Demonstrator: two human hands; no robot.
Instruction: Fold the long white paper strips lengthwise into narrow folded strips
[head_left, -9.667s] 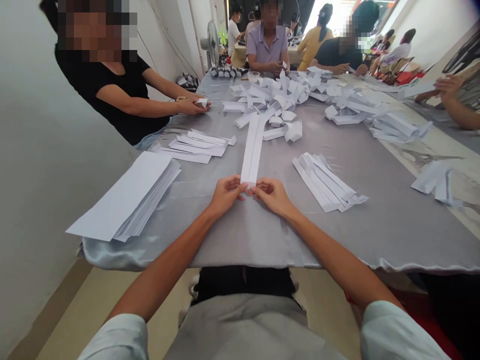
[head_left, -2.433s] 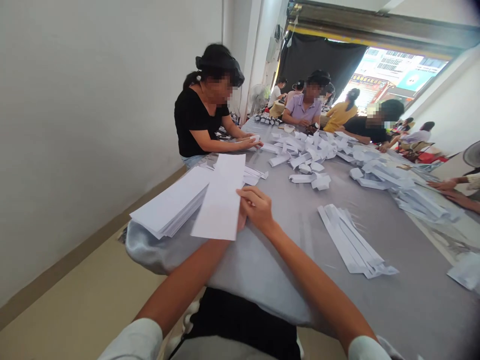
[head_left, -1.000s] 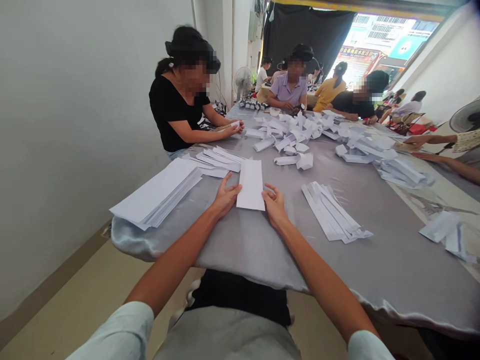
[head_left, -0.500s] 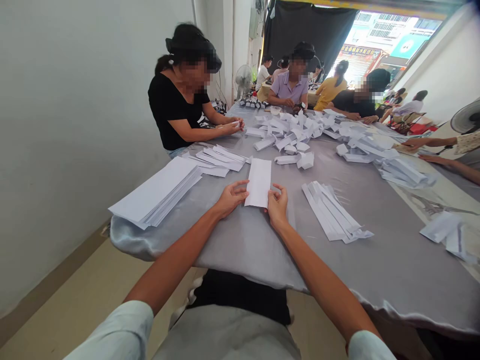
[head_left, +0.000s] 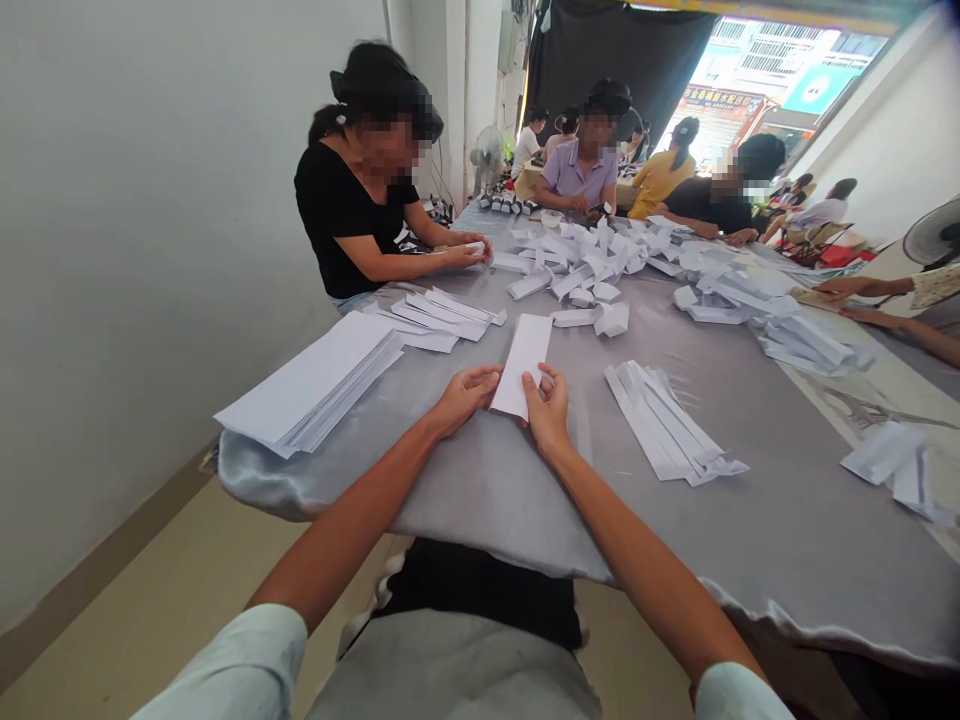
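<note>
A white paper sheet (head_left: 523, 362) lies lengthwise in front of me on the grey-clothed table (head_left: 750, 500), its long sides brought together into a narrow strip. My left hand (head_left: 463, 396) pinches its near left corner. My right hand (head_left: 547, 410) grips the near right edge, fingers curled over the paper. A stack of flat white sheets (head_left: 311, 385) sits to the left of my hands. A fan of folded strips (head_left: 671, 422) lies to the right.
More folded strips (head_left: 435, 318) lie beyond the stack, and a heap of folded paper pieces (head_left: 600, 270) covers the far table. A person in black (head_left: 352, 220) sits at the left; others sit at the far end. Another person's hands (head_left: 847, 295) reach in at the right.
A folded strip was set aside and a fresh sheet taken from the left stack, then laid down. Over the last second both hands closed on its near end and narrowed it.
</note>
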